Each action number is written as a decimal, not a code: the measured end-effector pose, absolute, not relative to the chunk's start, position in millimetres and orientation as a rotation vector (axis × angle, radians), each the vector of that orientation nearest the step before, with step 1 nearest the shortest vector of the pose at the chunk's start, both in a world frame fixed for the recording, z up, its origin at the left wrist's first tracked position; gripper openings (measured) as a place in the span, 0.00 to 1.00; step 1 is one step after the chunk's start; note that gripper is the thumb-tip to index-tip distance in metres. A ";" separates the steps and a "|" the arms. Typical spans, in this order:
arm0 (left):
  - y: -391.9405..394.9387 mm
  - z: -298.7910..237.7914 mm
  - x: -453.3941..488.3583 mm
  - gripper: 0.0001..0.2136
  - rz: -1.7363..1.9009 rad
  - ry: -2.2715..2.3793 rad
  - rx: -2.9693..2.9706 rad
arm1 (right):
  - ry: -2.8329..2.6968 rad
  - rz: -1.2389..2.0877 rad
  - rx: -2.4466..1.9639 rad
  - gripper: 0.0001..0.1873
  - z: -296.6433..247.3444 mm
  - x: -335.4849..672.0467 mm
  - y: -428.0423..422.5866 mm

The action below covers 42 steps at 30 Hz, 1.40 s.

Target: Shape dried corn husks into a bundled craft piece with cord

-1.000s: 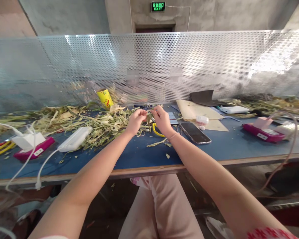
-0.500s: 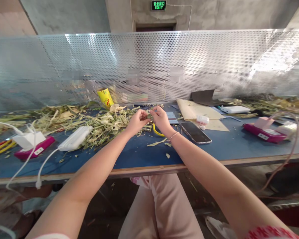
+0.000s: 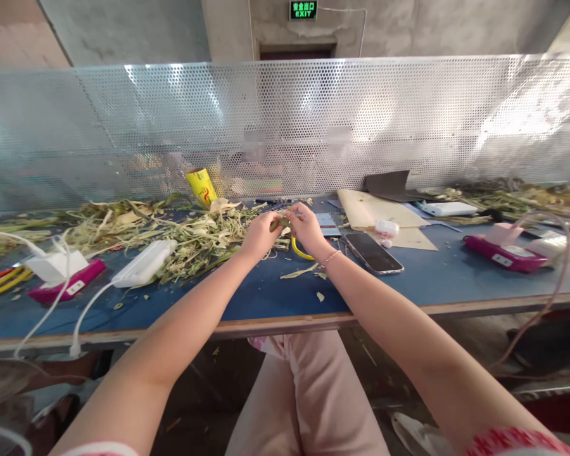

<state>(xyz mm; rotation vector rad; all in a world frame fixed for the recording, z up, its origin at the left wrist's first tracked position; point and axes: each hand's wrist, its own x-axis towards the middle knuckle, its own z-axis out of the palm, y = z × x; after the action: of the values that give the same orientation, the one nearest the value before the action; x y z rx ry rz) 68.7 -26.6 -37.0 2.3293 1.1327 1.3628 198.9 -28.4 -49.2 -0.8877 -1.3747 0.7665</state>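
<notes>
Close together over the table, my left hand (image 3: 261,235) and my right hand (image 3: 304,227) both have their fingers closed on a small green-brown leaf (image 3: 280,223). Part of the leaf is hidden by the fingers. A heap of dried leaves and stalks (image 3: 199,237) lies just left of my left hand. Below my right hand, a yellow ring-shaped handle (image 3: 302,250) shows in part on the table. A dark phone (image 3: 374,252) rests to the right of my right wrist.
A yellow tube (image 3: 201,187) leans before the perforated metal screen (image 3: 285,120). On the left are a white power bank (image 3: 144,263) and a magenta power strip (image 3: 69,285); another magenta strip (image 3: 503,253) is at right. Beige paper (image 3: 375,209) and a small white bottle (image 3: 386,228) lie behind the phone.
The fingers of my left hand have curled further in, and more of the leaf shows between the two hands. My right hand has hardly moved.
</notes>
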 end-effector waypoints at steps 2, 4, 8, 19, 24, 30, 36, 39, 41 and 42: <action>-28.0 -35.8 70.2 0.06 1.317 1.167 2.209 | -1.390 0.742 -0.907 0.09 -49.8 199.8 -28.0; -29.8 -32.7 70.6 0.08 1.204 1.122 1.994 | -1.417 0.710 -0.927 0.09 -50.8 200.5 -27.5; -29.9 -25.6 66.7 0.04 0.948 0.894 1.425 | -1.445 0.676 -0.929 0.10 -52.6 201.0 -26.5; -19.9 -28.7 58.3 0.08 0.928 0.833 1.199 | -1.468 0.683 -0.924 0.09 -53.4 199.5 -26.6; -20.9 -28.7 57.0 0.10 1.159 0.936 1.781 | -1.452 0.734 -0.920 0.10 -53.9 201.3 -24.5; -29.2 -34.3 63.9 0.06 1.415 1.014 2.141 | -1.349 0.900 -0.836 0.11 -53.8 197.9 -25.0; -29.6 -43.1 77.5 0.06 1.458 1.105 1.813 | -1.349 0.871 -0.869 0.11 -52.7 192.2 -28.3; -31.4 -41.0 83.6 0.07 1.443 1.060 1.590 | -1.442 0.639 -0.913 0.09 -51.9 193.8 -31.5; -33.3 -38.7 86.2 0.07 1.410 1.031 1.456 | -1.506 0.449 -0.943 0.08 -51.4 195.7 -34.4; -34.3 -37.5 86.9 0.07 1.383 1.019 1.391 | -1.536 0.376 -0.955 0.08 -51.1 196.7 -35.9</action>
<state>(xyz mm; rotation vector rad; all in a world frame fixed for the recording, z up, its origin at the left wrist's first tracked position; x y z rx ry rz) 86.9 -34.3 -37.5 1.3913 1.0194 1.3829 196.7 -35.9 -51.1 -0.9554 -1.5361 0.3756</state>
